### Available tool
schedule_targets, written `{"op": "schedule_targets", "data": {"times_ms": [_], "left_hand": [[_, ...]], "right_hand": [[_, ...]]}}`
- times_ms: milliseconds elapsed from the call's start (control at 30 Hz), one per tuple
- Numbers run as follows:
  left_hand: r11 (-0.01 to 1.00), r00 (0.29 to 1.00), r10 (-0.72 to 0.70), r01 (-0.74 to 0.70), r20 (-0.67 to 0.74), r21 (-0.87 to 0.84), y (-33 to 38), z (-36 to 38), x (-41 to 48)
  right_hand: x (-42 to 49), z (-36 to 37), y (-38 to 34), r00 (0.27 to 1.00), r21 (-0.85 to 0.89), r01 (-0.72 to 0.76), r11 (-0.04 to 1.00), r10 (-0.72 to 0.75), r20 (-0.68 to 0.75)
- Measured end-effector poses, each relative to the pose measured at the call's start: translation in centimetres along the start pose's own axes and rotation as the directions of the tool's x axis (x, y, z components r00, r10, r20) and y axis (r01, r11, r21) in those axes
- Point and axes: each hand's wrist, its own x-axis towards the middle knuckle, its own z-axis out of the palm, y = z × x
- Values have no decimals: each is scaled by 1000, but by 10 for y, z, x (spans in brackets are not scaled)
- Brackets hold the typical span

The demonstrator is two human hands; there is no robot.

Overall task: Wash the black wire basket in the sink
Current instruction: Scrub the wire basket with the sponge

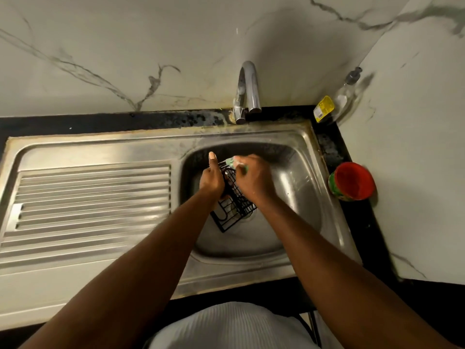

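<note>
**A:** Where is the black wire basket (234, 212)?

**B:** Over the bowl of the sink (297, 177), held on end and tilted, with its lower corner near the drain. It is a grid of thin dark rods inside a rectangular frame.

**A:** What holds it?

**B:** The left hand (212, 181) grips its left side, fingers curled round the wire and thumb pointing straight up. The right hand (254, 181) is closed round a pale green scrubber (232, 162) pressed against the basket's top edge.

**A:** And the sink?

**B:** Brushed steel, dull and stained along the back rim. The rounded bowl is on the right and a ribbed drainboard (93, 192) on the left. A curved chrome faucet (247, 89) rises behind it from a black speckled counter (357, 222). The wall (125, 46) is pale and marble-patterned with grey veins.

**A:** What else is there?

**B:** A round red tub (353, 181) stands on the counter just right of the bowl. A clear bottle (339, 102) with a yellow label sits in the back corner.

**A:** What is hard to make out?

**B:** The scrubber is blurred, so its texture is unclear. The hands cover the basket's upper half, and the drain is mostly behind the wires. A white ribbed garment (231, 326) is cut off at the bottom edge.
</note>
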Motion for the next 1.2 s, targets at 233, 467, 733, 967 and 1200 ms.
{"op": "schedule_targets", "data": {"times_ms": [233,467,733,967,1200], "left_hand": [[996,975,9,-29,-223,-87,-14,2,0],[996,967,85,-80,-241,32,-2,7,-9],[986,944,154,-129,-292,101,-8,1,1],[986,952,152,-129,-266,101,-10,1,5],[986,948,141,-107,-285,129,-7,10,4]], "right_hand": [[14,-2,-12,897,-112,380,918,-337,285],[29,-2,-1,966,-113,226,967,-208,153],[33,-1,20,992,-157,-85,984,97,75],[-11,1,-8,948,-55,302,952,-294,120],[8,-21,40,1000,-93,16,996,-15,15]]}}
